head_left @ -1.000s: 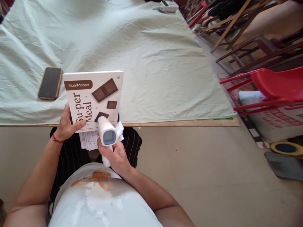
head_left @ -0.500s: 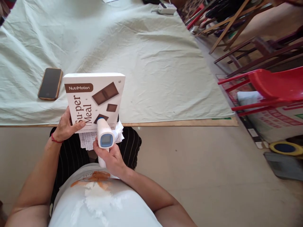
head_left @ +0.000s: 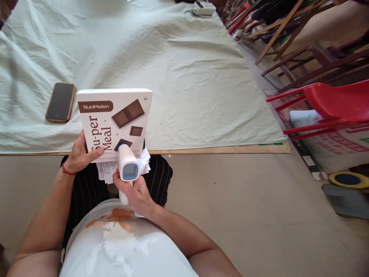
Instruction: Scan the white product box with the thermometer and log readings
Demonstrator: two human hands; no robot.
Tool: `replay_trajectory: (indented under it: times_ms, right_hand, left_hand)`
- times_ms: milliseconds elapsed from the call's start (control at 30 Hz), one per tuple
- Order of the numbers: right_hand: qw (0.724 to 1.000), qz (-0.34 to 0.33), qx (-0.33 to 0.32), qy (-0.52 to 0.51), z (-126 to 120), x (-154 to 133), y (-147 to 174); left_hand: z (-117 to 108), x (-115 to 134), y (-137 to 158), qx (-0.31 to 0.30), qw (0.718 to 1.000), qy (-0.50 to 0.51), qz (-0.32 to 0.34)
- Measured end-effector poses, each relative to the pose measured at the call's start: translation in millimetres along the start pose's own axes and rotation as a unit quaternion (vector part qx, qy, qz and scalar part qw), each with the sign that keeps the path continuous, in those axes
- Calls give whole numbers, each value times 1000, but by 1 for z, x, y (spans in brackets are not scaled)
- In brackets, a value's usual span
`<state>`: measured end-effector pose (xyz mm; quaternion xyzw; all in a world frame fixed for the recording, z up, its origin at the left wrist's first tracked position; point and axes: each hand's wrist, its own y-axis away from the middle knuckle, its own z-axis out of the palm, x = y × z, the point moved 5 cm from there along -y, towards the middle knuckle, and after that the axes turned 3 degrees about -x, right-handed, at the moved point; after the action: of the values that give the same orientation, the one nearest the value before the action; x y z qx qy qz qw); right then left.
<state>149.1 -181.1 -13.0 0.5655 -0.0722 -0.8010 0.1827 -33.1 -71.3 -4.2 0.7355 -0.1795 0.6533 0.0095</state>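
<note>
My left hand (head_left: 82, 154) grips the lower left corner of a white box (head_left: 127, 100) printed with "NutriMotion", "Su-per Meal" and brown chocolate pieces. The thumb lies across its front; the other fingers are partly hidden behind it. The box is held tilted up at the table's front edge. In my right hand (head_left: 135, 190) is a white infrared thermometer (head_left: 127, 157) with a blue-framed grey screen, its front end pointed at the box's lower part. I cannot tell whether the two touch. Printed sheets of paper (head_left: 106, 172) stick out below the box, over my lap.
A phone (head_left: 60, 102) lies on the pale cloth (head_left: 196, 88) covering the table, left of the box. At the table's back right sits a small white device (head_left: 203, 9). A red plastic chair (head_left: 337, 100), a printed sack (head_left: 343, 144) and wooden folding frames (head_left: 284, 32) stand to the right.
Both hands, the box and the thermometer stay practically still. A faint dark shadow now shows on the cloth at the far left. The view has shifted very slightly.
</note>
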Motion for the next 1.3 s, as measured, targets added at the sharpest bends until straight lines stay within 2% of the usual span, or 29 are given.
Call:
replay_trajectory:
  times_ms: [500, 933, 1100, 1300]
  right_hand:
    - [999, -5, -10, 35, 1, -11, -1]
    - [1000, -18, -10, 19, 3, -14, -4]
    - [999, -24, -27, -2, 7, -17, -5]
    - [999, -41, -14, 1, 7, -17, -8]
  left_hand:
    - [0, 3, -1, 2, 1000, -2, 12]
    - [1, 4, -4, -3, 1000, -11, 9]
    - [-1, -1, -6, 2, 1000, -8, -1]
    - [-4, -5, -6, 6, 1000, -16, 13]
